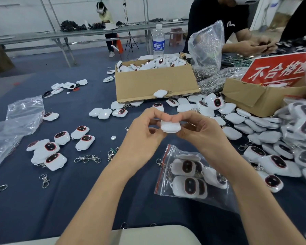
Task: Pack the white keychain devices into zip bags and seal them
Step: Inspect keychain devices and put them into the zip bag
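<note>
Both hands meet above the middle of the bench (78, 200) and share one white keychain device (170, 126), held in the air with its plain white side toward the camera. The left hand (145, 135) pinches its nine o'clock end between thumb and fingertips, and the right hand (207, 137) pinches its three o'clock end the same way. At five o'clock from the device a clear zip bag (168, 174) with a red strip lies flat on the bench, partly under the right forearm. It holds several white devices with their dark oval faces up; whether its mouth is sealed cannot be told. At twelve o'clock an open cardboard box (155, 82) is filled with more such devices, and a lone device (160, 93) rests on its near flap. At two o'clock a second cardboard box (254, 98) carries a red sign (279, 68), its contents mostly hidden. A heap of devices (298, 124) spreads at three o'clock. A crumpled clear plastic bag (16, 124) lies at nine o'clock, and loose metal clasps (87, 158) lie at eight.
</note>
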A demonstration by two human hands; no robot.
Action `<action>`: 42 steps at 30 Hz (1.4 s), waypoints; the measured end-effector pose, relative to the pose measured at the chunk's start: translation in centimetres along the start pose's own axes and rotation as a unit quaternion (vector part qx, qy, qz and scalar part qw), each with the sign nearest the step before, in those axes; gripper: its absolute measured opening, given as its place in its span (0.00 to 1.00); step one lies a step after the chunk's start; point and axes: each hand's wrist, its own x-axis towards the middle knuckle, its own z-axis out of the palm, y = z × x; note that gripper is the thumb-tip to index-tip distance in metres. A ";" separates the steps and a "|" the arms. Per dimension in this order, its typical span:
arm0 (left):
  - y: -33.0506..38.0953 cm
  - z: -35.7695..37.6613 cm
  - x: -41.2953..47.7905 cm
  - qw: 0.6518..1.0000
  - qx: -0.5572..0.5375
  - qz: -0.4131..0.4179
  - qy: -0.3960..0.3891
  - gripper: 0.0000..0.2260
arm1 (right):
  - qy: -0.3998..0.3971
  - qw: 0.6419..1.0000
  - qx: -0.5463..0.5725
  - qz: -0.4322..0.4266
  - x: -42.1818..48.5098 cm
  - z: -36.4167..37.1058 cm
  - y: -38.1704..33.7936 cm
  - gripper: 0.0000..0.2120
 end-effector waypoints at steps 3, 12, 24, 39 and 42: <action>0.0 -0.1 0.0 1.000 0.004 0.010 -0.001 0.07 | 0.004 1.000 0.010 -0.006 0.0 -0.1 0.0 0.09; 0.2 -2.2 0.0 0.992 -0.073 -0.086 -0.060 0.14 | 0.055 0.998 -0.005 0.020 0.2 -1.5 0.4 0.12; -1.6 -4.6 -1.1 0.914 0.051 -0.221 -0.337 0.08 | -0.108 0.930 -0.306 0.176 -0.3 -2.3 2.0 0.13; -1.6 0.7 -0.7 0.950 0.061 -0.197 -0.236 0.06 | -0.059 0.938 -0.308 0.147 0.1 -1.9 1.9 0.03; -1.8 0.7 -0.6 0.952 0.122 -0.169 -0.225 0.05 | -0.052 0.946 -0.286 0.144 -0.2 -2.2 1.6 0.05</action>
